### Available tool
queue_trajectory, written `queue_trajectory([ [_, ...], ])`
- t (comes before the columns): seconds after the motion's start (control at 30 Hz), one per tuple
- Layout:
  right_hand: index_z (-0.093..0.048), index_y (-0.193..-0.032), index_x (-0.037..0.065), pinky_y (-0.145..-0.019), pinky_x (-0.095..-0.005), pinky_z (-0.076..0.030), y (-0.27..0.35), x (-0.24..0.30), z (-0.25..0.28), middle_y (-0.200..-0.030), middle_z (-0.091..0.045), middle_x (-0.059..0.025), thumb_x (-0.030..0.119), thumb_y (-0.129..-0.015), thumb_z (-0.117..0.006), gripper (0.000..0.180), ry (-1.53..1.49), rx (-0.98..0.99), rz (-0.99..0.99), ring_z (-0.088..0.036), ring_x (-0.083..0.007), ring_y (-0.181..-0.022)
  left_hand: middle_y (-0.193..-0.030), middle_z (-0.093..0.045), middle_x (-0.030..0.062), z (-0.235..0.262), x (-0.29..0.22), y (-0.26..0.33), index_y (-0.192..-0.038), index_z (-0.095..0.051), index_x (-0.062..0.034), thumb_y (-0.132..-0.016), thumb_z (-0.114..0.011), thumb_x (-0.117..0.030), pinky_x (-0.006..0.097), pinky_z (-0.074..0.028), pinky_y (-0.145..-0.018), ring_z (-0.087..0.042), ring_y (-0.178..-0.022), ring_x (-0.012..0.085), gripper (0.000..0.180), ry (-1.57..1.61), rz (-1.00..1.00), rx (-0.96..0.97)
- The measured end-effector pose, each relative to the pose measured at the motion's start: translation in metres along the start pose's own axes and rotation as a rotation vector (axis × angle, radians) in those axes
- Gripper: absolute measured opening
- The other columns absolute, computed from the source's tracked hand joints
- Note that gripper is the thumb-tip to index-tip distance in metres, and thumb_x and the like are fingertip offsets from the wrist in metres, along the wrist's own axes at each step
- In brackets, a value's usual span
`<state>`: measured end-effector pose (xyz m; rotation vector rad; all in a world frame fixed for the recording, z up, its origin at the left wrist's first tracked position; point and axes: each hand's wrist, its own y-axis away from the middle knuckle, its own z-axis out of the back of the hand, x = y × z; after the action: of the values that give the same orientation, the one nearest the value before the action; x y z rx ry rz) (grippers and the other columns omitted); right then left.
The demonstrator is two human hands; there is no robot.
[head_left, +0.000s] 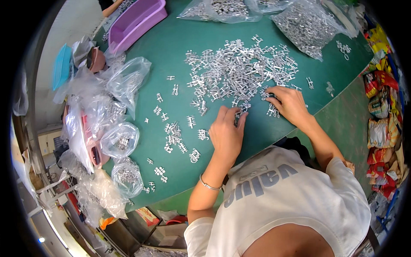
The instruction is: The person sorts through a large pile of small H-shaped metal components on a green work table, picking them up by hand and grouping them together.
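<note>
A large loose pile of small silver metal pieces point(239, 68) is spread over the green table. My left hand point(227, 132), wearing a bracelet on its wrist, is at the pile's near edge. Its thumb and fingertips close on a small silver metal piece point(243, 108). Further right, my right hand point(290, 105) bends its thumb and forefinger round another small silver piece point(265, 95) at the pile's edge. Just below those fingertips lies a little group of the same pieces point(272, 112). Several small sorted clusters point(173, 133) are left of my left hand.
Plastic bags of metal pieces point(304, 28) stand along the far edge. A purple tub point(137, 23) is at the far left, near another person's arm point(112, 7). See-through bags point(122, 139) and a teal tray point(62, 66) crowd the left edge. Colourful packages point(379, 132) are beyond the right edge.
</note>
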<state>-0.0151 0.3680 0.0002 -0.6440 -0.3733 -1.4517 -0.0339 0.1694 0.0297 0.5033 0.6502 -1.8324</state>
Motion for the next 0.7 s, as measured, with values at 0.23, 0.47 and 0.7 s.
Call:
queue_trajectory([
  [0.23, -0.061, -0.090, 0.005, -0.056, -0.0375, -0.045, 0.000, 0.007, -0.001, -0.075, -0.062, -0.0122, 0.016, -0.074, -0.067, 0.020, -0.085, 0.055, -0.051, -0.058, -0.0298, -0.063, -0.067, -0.049, 0.0075, 0.034, 0.004, -0.008, -0.082, -0.061, -0.0036, -0.065, -0.076, -0.005, 0.030, -0.039, -0.050, -0.046, -0.055, 0.0193, 0.023, 0.062, 0.006, -0.142],
  [0.47, -0.060, -0.091, 0.005, -0.051, -0.0361, -0.042, -0.008, 0.013, 0.004, -0.066, -0.058, -0.0134, 0.014, -0.072, -0.069, 0.023, -0.026, 0.136, -0.116, -0.055, -0.0275, -0.055, -0.065, -0.048, 0.0067, 0.055, 0.021, -0.024, -0.084, -0.062, -0.0031, -0.064, -0.075, -0.002, 0.028, -0.038, -0.051, -0.046, -0.055, 0.0173, 0.024, 0.078, 0.012, -0.236],
  [0.7, -0.062, -0.089, 0.002, -0.050, -0.0339, -0.042, -0.015, 0.018, -0.002, -0.073, -0.061, -0.0147, 0.009, -0.074, -0.068, 0.017, -0.145, 0.068, -0.074, -0.053, -0.0263, -0.051, -0.063, -0.046, 0.0067, 0.075, 0.057, -0.050, -0.083, -0.063, -0.0029, -0.064, -0.075, -0.003, 0.029, -0.038, -0.052, -0.044, -0.055, 0.0180, 0.022, 0.023, 0.055, -0.361],
])
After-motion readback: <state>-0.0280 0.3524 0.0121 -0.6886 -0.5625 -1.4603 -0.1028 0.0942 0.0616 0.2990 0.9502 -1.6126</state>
